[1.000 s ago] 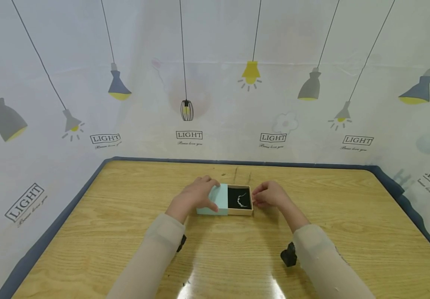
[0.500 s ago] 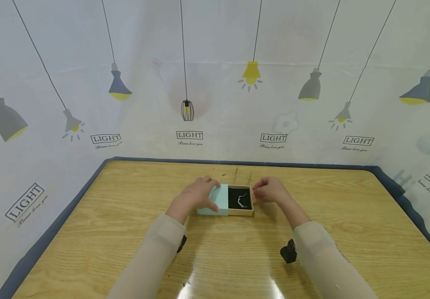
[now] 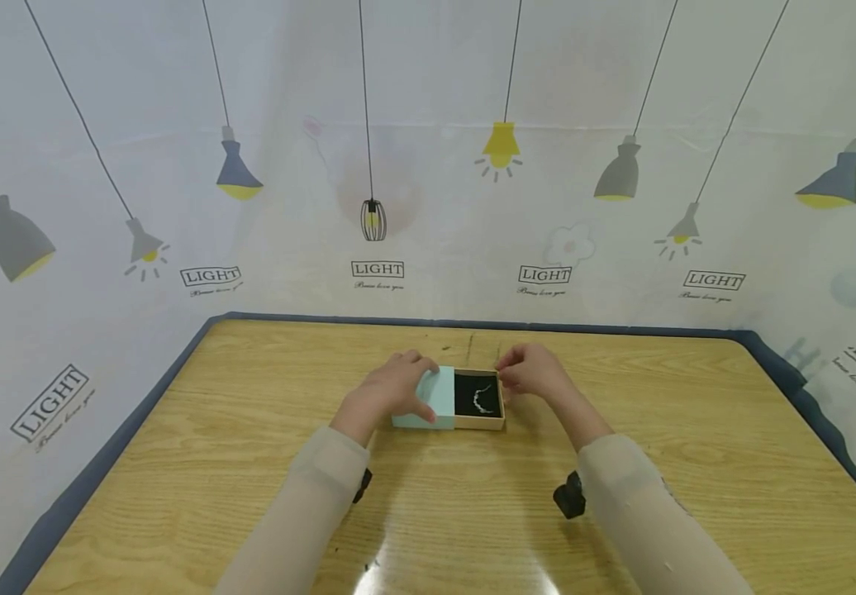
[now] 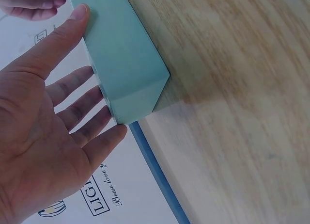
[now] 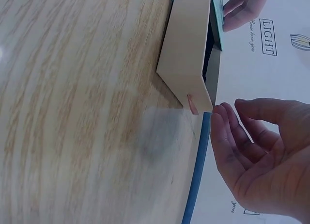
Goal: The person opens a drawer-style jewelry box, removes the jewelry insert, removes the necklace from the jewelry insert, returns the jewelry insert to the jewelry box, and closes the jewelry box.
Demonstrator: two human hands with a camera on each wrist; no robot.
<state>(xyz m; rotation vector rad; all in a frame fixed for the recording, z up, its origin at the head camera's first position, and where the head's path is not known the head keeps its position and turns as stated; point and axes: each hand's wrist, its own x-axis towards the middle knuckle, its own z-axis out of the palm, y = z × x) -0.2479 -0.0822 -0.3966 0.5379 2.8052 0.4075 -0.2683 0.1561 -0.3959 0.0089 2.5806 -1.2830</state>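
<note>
A sliding jewelry box stands on the table, its light-blue sleeve (image 3: 439, 392) at the left and its cream drawer (image 3: 480, 422) pulled partway out to the right. On the drawer's black lining lies a silver chain (image 3: 481, 400), curved like a bracelet. My left hand (image 3: 389, 390) spans the sleeve and holds it, thumb at the near edge and fingers toward the far edge. My right hand (image 3: 535, 370) is at the drawer's far right corner, fingers loosely bent with nothing between thumb and fingers. A small pinkish ribbon tab (image 5: 192, 105) hangs free from the drawer's end.
The wooden table (image 3: 249, 496) ends at a dark blue border (image 3: 428, 322) before a white backdrop (image 3: 443, 190) printed with lamps. A black device (image 3: 571, 496) sits at the right wrist, and another (image 3: 361, 486) at the left.
My right hand has risen from low beside the drawer's right end to its far corner, moving slightly left. The left hand, box and chain have stayed put.
</note>
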